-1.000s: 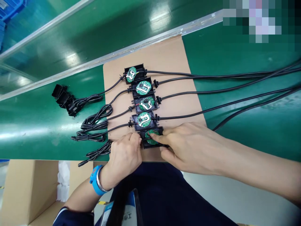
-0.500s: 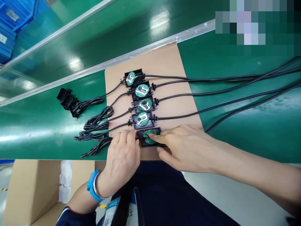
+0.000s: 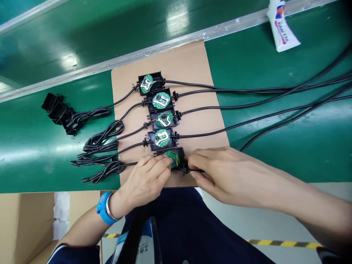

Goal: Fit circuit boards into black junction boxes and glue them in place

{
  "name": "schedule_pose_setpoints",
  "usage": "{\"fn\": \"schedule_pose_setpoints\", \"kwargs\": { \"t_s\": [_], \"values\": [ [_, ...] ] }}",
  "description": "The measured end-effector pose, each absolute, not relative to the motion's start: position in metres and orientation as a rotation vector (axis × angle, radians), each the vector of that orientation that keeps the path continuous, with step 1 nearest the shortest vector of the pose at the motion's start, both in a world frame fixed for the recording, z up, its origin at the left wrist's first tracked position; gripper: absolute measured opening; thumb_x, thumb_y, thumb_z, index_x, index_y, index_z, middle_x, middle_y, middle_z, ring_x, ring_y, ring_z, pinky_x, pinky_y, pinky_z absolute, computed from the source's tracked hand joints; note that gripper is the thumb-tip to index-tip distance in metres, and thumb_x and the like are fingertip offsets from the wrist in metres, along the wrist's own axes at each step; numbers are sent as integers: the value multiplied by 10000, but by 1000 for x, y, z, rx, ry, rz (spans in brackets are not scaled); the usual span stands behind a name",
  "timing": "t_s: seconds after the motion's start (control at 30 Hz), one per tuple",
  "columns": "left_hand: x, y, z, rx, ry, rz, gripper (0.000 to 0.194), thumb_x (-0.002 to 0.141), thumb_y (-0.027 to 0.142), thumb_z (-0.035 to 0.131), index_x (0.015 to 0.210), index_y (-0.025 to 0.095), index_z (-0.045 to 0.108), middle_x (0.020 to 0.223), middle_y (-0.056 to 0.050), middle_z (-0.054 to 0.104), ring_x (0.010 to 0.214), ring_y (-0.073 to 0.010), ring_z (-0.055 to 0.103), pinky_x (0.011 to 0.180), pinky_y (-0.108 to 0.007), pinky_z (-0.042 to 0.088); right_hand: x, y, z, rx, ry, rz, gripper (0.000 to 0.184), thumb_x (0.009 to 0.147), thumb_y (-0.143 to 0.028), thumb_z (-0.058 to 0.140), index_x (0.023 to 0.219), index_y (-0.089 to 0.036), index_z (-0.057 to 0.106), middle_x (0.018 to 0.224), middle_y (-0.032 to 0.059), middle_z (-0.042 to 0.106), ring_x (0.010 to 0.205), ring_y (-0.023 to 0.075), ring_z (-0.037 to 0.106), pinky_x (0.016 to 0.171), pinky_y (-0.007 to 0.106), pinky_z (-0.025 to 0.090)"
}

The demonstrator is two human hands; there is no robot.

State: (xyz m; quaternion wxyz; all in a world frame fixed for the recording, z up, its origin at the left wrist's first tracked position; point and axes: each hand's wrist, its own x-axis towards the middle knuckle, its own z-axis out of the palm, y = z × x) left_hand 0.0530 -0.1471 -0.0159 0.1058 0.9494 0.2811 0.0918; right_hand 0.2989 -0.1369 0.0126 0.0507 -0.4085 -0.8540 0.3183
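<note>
Both hands are working the nearest small black plastic housing with a round green circuit board (image 3: 173,158), sitting right at the near edge of the tan cardboard sheet (image 3: 189,66). Left hand (image 3: 143,181) fingertips are pinching its left side, right hand (image 3: 220,172) is gripping the thin black cable (image 3: 196,171) at its right end. Bare green belt (image 3: 33,154) is lying open leftward.

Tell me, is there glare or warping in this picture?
Head view: bright lamp glare on the glossy green conveyor belt; wide-lens bending curves its metal rail; the left hand and right hand at the nearest black housing stay sharp.
</note>
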Motion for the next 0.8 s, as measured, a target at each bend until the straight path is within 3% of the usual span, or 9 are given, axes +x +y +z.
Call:
{"fn": "schedule_pose_setpoints", "kwargs": {
  "t_s": [0.1, 0.27, 0.5, 0.7, 0.8],
  "values": [
    [53, -146, -13, 2788, 818, 244, 246, 925, 30, 445, 1027, 133, 644, 1274, -86, 667, 1163, -179, 597, 968, -328, 468, 298, -140, 4, -1089, -2599, 756, 154, 907, -119, 450, 813, -179, 555, 746, 21, 585, 631, 144, 545, 606, 289, 382],
    [56, -143, -7, 2782, 789, 258, 269, 913, 17, 406, 1009, 121, 634, 1229, -88, 676, 1085, -180, 613, 947, -326, 468, 299, -142, -21, -1065, -2476, 248, 231, 904, -92, 503, 688, -174, 519, 679, 13, 496, 620, 130, 473, 579, 279, 361],
    [65, -144, -1, 2800, 818, 210, 466, 889, 57, 406, 1339, 78, 528, 1142, -110, 672, 1022, -220, 623, 883, -355, 474, 301, -146, -25, -1114, -2546, 380, 228, 943, -110, 464, 739, -171, 547, 722, 14, 542, 639, 127, 506, 546, 289, 309],
    [80, -147, 6, 2854, 866, -14, 399, 881, 94, 437, 1236, 26, 605, 969, -106, 642, 874, -230, 605, 844, -378, 488, 291, -142, -11, -1216, -2759, 355, 175, 904, -77, 488, 775, -175, 557, 730, 32, 551, 622, 160, 489, 506, 324, 205],
    [78, -148, 5, 2827, 884, 46, 438, 851, 74, 458, 1266, 38, 595, 973, -95, 651, 875, -222, 597, 837, -368, 490, 295, -141, -11, -1187, -2742, 302, 209, 923, -81, 475, 772, -170, 588, 751, 41, 575, 672, 162, 501, 562, 313, 287]
  ]
}}
